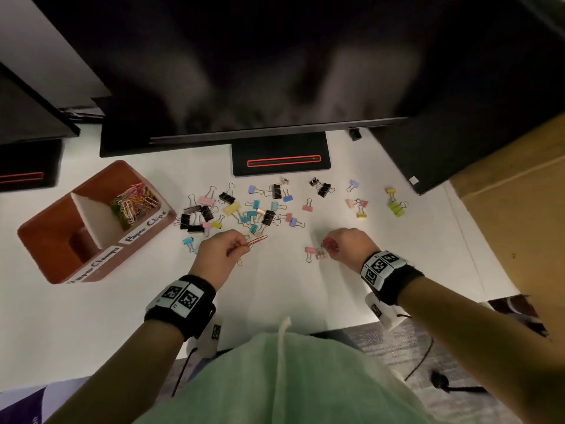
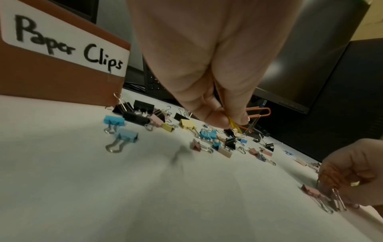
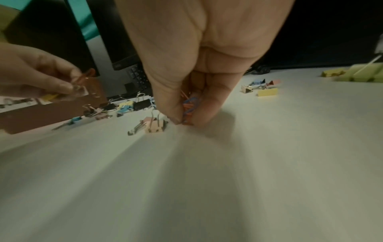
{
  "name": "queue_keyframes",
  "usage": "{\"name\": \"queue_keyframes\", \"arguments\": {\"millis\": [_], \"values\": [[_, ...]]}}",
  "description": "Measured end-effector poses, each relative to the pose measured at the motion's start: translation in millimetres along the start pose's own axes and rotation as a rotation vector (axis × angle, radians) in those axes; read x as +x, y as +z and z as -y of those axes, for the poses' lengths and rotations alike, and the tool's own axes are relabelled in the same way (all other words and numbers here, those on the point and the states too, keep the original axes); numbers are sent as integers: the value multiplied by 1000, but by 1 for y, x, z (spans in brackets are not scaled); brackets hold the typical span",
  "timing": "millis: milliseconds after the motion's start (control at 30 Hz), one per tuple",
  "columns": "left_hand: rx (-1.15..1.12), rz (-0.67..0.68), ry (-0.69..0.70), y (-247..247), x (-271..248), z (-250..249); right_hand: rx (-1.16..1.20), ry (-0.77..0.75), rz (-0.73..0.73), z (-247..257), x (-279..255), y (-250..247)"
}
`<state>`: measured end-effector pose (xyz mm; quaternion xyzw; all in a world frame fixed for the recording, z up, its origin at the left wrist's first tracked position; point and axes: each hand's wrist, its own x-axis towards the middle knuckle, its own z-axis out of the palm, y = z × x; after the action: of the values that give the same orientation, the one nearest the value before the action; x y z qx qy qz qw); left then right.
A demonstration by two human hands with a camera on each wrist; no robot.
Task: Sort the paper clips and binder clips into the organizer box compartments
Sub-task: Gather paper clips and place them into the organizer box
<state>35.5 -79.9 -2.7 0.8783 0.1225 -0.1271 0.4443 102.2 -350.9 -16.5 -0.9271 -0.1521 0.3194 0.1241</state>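
My left hand (image 1: 232, 247) hovers above the white desk and pinches several paper clips (image 2: 258, 113), an orange one (image 1: 257, 241) sticking out to the right and a yellow one (image 2: 233, 125) between the fingertips. My right hand (image 1: 331, 244) is down at the desk, its fingers curled round a bunch of red and blue paper clips (image 3: 189, 106). A pink binder clip (image 1: 311, 251) lies just left of it. Many coloured and black binder clips (image 1: 260, 206) are scattered further back. The brown organizer box (image 1: 91, 221) stands at the left, with paper clips (image 1: 134, 203) in its far compartment.
A monitor (image 1: 244, 71) on a black stand (image 1: 281, 160) overhangs the back of the desk. A second monitor base (image 1: 27, 166) sits at the far left. A cardboard box (image 1: 519, 224) stands at the right. Yellow-green binder clips (image 1: 396, 206) lie far right.
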Motion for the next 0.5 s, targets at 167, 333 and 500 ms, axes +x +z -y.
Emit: {"name": "queue_keyframes", "arguments": {"millis": [167, 333, 500], "values": [[-42, -10, 39, -32, -8, 8, 105, 107, -149, 12, 0, -1], [-68, -90, 69, -92, -15, 26, 104, 17, -334, 58, 8, -22], [-58, -303, -7, -169, -16, 45, 128, -217, -377, 162, 34, -49]]}}
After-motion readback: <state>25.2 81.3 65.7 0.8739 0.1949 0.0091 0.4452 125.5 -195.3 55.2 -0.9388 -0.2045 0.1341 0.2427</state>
